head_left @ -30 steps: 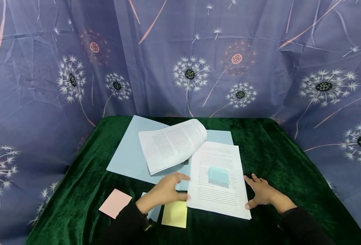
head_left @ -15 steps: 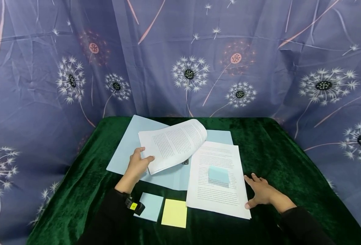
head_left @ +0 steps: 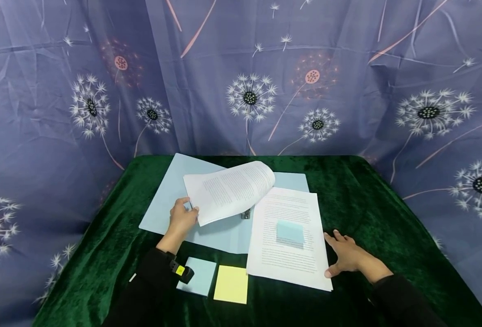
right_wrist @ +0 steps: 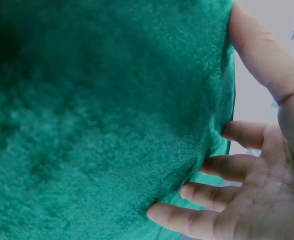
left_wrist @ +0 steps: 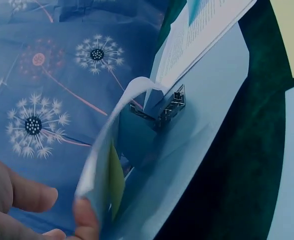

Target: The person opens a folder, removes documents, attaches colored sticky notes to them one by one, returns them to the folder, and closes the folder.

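On a light blue folder [head_left: 159,204] with a metal clip [head_left: 245,214], printed sheets [head_left: 228,186] are turned over to the left and arch up at the fold. My left hand [head_left: 182,219] pinches their left edge, slightly raised. From the left wrist view, a yellow sticky note [left_wrist: 117,180] shows on the underside of these sheets. The remaining paper stack [head_left: 281,265] lies flat to the right, bearing a pale blue sticky note [head_left: 290,233]. Beside that stack's right edge my right hand [head_left: 349,254] rests on the cloth, fingers spread, thumb at the paper's edge.
A blue sticky-note pad [head_left: 201,277] and a yellow one [head_left: 231,284] lie in front of the folder, the blue partly behind my left wrist strap. Green velvet cloth [head_left: 359,195] covers the table. A dandelion-print curtain [head_left: 208,91] hangs behind.
My left hand has moved from the right stack's left edge to the turned sheets, whose near corner has lifted slightly. My sleeve now covers most of the pink pad. The right hand stays put.
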`<action>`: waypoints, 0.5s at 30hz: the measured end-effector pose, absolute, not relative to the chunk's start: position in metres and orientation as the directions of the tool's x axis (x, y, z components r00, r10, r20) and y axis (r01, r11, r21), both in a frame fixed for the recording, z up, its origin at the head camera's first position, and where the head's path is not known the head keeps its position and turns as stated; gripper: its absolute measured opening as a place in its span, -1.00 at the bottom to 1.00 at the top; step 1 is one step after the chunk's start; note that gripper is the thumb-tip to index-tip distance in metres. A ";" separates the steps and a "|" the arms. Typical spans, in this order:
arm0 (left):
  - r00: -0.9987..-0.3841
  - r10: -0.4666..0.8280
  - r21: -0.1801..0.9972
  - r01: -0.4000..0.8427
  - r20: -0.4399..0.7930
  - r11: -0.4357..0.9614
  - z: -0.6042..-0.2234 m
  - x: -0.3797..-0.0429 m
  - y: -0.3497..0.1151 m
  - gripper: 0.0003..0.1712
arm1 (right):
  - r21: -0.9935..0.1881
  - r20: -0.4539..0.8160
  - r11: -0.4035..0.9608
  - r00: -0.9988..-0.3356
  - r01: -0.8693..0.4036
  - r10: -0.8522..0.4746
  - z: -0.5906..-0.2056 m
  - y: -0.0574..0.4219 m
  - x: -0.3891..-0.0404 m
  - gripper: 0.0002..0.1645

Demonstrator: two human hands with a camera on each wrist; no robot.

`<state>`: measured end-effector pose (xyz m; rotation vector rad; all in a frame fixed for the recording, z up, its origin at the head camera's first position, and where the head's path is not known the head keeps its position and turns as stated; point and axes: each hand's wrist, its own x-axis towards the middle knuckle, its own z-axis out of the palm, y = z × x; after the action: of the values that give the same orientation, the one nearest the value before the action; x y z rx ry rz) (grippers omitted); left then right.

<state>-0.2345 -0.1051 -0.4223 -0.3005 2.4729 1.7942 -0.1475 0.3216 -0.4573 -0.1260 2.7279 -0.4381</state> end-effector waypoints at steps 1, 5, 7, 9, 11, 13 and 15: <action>-0.979 -0.111 0.938 -0.195 -0.169 0.287 -0.423 -0.235 -0.106 -0.40 | -0.318 -0.347 0.948 -0.927 -0.030 -0.145 -0.457 0.322 -0.147 0.42; -0.977 -0.095 0.953 -0.209 -0.192 0.218 -0.423 -0.237 -0.107 -0.39 | -0.316 -0.346 0.948 -0.926 -0.036 -0.150 -0.457 0.321 -0.147 0.42; -0.977 -0.091 0.957 -0.210 -0.195 0.201 -0.422 -0.238 -0.107 -0.39 | -0.312 -0.345 0.949 -0.926 -0.038 -0.150 -0.457 0.321 -0.147 0.41; -0.977 -0.087 0.958 -0.208 -0.195 0.195 -0.422 -0.238 -0.106 -0.41 | -0.311 -0.343 0.950 -0.927 -0.039 -0.151 -0.457 0.321 -0.147 0.41; -0.977 -0.083 0.961 -0.206 -0.194 0.185 -0.422 -0.239 -0.106 -0.42 | -0.311 -0.338 0.950 -0.929 -0.040 -0.150 -0.458 0.322 -0.147 0.41; -0.978 -0.080 0.963 -0.206 -0.195 0.173 -0.422 -0.240 -0.105 -0.42 | -0.313 -0.335 0.949 -0.930 -0.040 -0.149 -0.458 0.322 -0.147 0.42; -0.979 -0.076 0.965 -0.200 -0.190 0.167 -0.422 -0.240 -0.105 -0.40 | -0.314 -0.333 0.949 -0.931 -0.039 -0.149 -0.459 0.322 -0.147 0.43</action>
<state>-0.2397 -0.1049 -0.4218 -0.2760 2.3232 1.9480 -0.1466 0.3218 -0.4585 -0.1369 2.7443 -0.4325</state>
